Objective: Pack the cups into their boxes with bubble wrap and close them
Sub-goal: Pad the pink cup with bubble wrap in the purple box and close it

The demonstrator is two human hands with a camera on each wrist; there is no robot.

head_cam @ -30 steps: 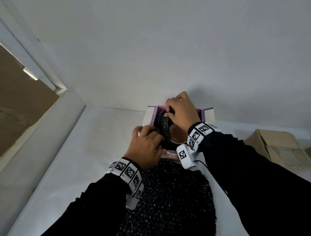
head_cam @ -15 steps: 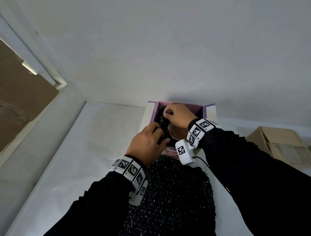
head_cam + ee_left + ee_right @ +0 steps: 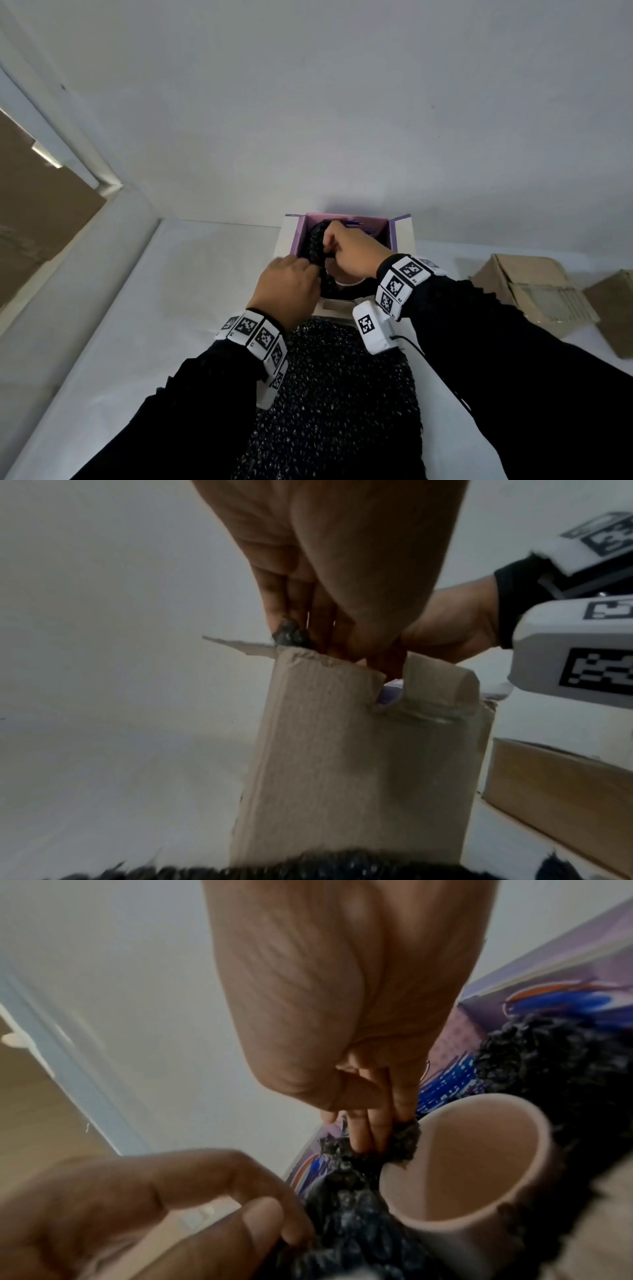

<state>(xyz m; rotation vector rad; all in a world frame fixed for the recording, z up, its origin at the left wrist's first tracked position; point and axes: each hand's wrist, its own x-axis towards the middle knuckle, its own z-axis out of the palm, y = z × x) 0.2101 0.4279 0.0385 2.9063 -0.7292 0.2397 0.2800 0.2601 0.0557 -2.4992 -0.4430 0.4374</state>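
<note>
Open purple-lined box (image 3: pixel 346 226) on white table (image 3: pixel 171 291) against wall, left hand (image 3: pixel 289 287) and right hand (image 3: pixel 356 255) both gripping black bubble wrap (image 3: pixel 315 240) inside box, pale cup rim (image 3: pixel 349 282) between hands, black bubble wrap sheet (image 3: pixel 335 394) nearer, two cardboard boxes (image 3: pixel 534 291) at right.

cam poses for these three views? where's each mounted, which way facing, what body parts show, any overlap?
Head: on the head, looking down at the box; both hands, sleeves.
Left wrist: along the left hand at the box's outer wall; right hand behind.
Right wrist: along the right hand into the box, at cup and wrap; left fingers.
Shared: box, both hands.
</note>
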